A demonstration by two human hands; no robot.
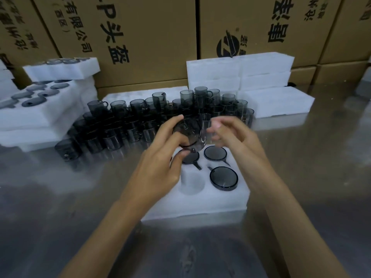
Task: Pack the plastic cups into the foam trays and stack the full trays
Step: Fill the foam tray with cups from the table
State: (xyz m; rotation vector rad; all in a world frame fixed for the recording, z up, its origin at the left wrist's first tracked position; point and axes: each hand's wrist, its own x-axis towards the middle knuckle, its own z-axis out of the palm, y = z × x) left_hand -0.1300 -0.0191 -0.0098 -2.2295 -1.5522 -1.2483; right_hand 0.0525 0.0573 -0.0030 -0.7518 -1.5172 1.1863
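Left hand (160, 157): grips a smoky plastic cup (187, 133), centre frame, above the foam tray (200, 201).
Right hand (234, 135): blurred, fingers loosely curled, holding nothing.
Tray: three cups seated.

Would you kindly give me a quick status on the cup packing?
Left hand grips a smoky cup above the foam tray; right hand open beside it. Three cups seated, one front pocket empty. Nothing blocking.
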